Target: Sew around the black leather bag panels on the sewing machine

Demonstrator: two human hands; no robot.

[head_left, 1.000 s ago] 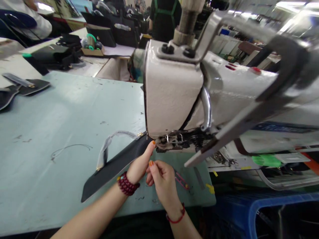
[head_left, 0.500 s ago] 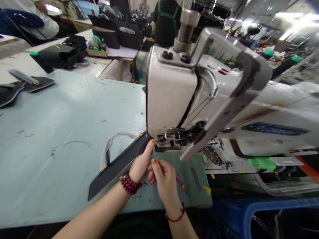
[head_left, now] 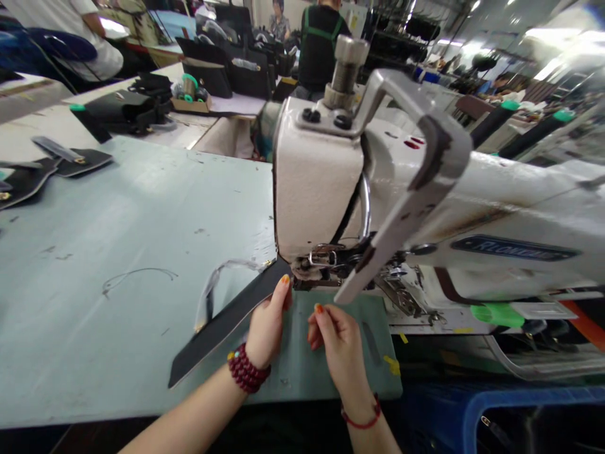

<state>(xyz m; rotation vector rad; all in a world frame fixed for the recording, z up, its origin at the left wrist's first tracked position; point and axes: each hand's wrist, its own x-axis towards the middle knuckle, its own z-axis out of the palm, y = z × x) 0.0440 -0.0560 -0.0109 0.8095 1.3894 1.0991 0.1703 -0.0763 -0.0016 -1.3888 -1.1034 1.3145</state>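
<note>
- Pale green work table (head_left: 118,208) – it spreads out to the left of both hands and runs on under them, with a thin curved scrap of thread lying on it left of the left hand.
- Cream-white industrial sewing machine (head_left: 316,183) – its head rises just beyond the hands and its long arm stretches away to the right of them.
- Black handbags (head_left: 227,75) – they stand in a row on a farther table, well beyond the hands, and a person in a black apron with green straps (head_left: 321,57) stands past the machine.
- Dark grey-green mat (head_left: 340,359) – it lies flat directly under the right hand, with a bit of yellow tape (head_left: 391,364) near its right edge.
- Black leather strip (head_left: 227,321) – it lies slanted across the table, held in the left hand, its upper end reaching the machine's presser foot (head_left: 312,268) and its lower end pointing away to the left.
- Left hand (head_left: 267,331) – holding the strip near its upper end, fingers upright against its edge, a dark red beaded bracelet (head_left: 246,369) on the wrist.
- Right hand (head_left: 338,343) – thumb and forefinger narrowly pinched just beside the strip; whether a thread lies between them is too fine to tell. A thin red cord (head_left: 362,419) circles the wrist.
</note>
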